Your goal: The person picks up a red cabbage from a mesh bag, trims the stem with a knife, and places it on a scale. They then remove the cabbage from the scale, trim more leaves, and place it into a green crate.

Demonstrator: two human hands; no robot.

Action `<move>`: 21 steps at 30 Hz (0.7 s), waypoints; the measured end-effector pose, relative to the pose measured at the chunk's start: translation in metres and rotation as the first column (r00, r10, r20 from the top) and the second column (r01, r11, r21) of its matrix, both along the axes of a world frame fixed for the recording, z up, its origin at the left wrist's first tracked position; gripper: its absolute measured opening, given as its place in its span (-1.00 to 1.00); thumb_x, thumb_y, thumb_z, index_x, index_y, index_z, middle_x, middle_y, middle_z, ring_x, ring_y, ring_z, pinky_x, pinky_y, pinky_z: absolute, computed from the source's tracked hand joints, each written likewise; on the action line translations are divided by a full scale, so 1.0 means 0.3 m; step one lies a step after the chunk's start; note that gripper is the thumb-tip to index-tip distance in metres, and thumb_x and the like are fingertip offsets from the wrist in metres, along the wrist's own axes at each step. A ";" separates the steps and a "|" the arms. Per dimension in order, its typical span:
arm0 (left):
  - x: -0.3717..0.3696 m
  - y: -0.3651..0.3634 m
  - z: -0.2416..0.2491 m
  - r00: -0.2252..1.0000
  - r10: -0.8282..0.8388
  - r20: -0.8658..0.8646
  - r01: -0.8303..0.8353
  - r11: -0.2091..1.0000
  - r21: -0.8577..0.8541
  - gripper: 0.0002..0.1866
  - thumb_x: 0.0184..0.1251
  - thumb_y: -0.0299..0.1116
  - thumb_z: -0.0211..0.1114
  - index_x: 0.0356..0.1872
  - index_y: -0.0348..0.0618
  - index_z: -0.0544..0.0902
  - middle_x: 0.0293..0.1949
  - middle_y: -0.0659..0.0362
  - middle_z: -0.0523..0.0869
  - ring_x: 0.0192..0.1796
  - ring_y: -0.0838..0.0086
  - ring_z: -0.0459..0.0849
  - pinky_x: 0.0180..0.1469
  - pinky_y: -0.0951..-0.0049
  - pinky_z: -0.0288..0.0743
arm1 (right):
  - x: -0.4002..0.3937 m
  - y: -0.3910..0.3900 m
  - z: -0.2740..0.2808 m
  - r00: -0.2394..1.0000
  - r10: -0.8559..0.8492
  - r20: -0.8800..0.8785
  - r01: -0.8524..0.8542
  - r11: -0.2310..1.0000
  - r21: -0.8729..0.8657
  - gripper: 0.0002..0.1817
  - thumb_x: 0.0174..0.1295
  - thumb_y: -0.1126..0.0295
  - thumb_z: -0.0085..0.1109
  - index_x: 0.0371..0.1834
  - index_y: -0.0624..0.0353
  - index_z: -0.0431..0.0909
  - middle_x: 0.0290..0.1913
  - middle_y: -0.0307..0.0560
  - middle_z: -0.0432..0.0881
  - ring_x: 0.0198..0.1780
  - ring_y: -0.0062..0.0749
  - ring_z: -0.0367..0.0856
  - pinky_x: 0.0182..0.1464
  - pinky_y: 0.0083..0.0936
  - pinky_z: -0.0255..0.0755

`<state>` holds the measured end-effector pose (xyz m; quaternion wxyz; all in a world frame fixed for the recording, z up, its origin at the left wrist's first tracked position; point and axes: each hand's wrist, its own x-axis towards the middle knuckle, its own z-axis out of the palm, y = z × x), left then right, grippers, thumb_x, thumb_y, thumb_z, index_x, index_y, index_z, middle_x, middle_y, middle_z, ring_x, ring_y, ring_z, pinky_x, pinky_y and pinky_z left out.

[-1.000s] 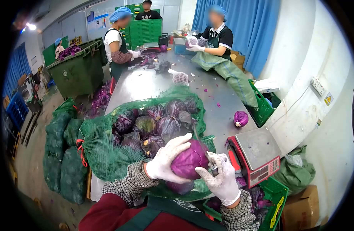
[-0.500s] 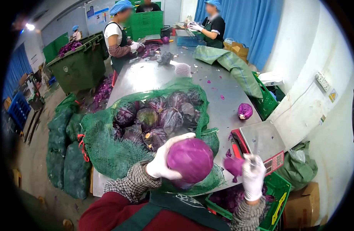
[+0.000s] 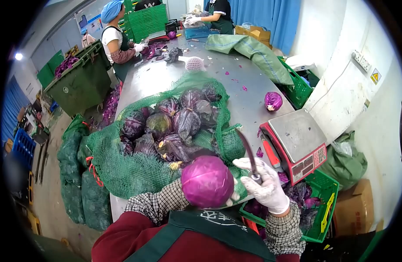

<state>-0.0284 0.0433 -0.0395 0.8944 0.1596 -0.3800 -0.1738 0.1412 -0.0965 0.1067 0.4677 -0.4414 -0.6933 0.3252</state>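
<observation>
A peeled red cabbage (image 3: 207, 181), smooth and purple, is held close in front of my apron. My left hand (image 3: 232, 199), in a white glove, grips it from beneath and behind; only some fingertips show at its right side. In my gloved right hand (image 3: 268, 187) is a knife (image 3: 246, 148) with a dark curved blade pointing up, its handle inside the curled fingers. Just beyond the cabbage, a green mesh sack (image 3: 122, 168) lies open on the metal table, with several unpeeled red cabbages (image 3: 185, 124) in it.
A red scale (image 3: 299, 135) stands right, with a red-handled tool (image 3: 270, 150) beside it and a trimmed cabbage (image 3: 273, 101) behind. Below, a green crate (image 3: 316, 238) holds loose leaves. Filled sacks (image 3: 94, 198) stand left. Two co-workers (image 3: 115, 41) work at the far end.
The purple leaf in my right hand is gone, and that hand has moved left toward the cabbage with the knife raised. The cabbage has come lower and nearer my body. My view has shifted.
</observation>
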 end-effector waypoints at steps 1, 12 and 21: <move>-0.001 -0.001 -0.036 0.997 -0.074 0.001 0.074 0.995 0.060 -0.13 0.40 0.10 0.11 0.52 -0.14 -0.07 0.53 -0.18 -0.15 0.55 -0.11 -0.14 0.50 -0.10 -0.01 | -0.019 0.004 -0.003 0.993 0.056 -0.103 -0.068 0.991 -0.118 -0.57 0.17 0.59 0.24 0.15 0.25 0.52 0.07 -0.04 0.56 0.07 -0.30 0.56 0.07 -0.47 0.49; -0.023 -0.181 -0.120 0.875 -0.474 -0.098 0.391 0.812 -0.433 -0.16 0.44 0.02 0.09 0.53 -0.14 -0.11 0.57 0.03 -0.25 0.60 0.09 -0.32 0.56 0.02 -0.15 | -0.037 0.009 -0.075 0.969 0.246 -0.022 -0.246 0.969 -0.024 -0.71 0.13 0.58 0.30 -0.06 0.19 0.53 -0.16 -0.08 0.52 -0.19 -0.40 0.54 -0.16 -0.55 0.50; -0.035 -0.164 -0.121 0.939 -0.304 -0.161 0.161 0.803 -0.574 -0.34 0.52 0.04 -0.12 0.49 -0.10 0.07 0.53 -0.08 -0.05 0.54 -0.06 -0.05 0.50 -0.20 -0.07 | 0.023 -0.084 -0.103 0.996 -0.066 -0.053 0.057 0.986 -0.154 -0.71 0.08 0.62 0.27 -0.12 0.11 0.54 -0.23 -0.05 0.59 -0.32 -0.35 0.61 -0.39 -0.53 0.50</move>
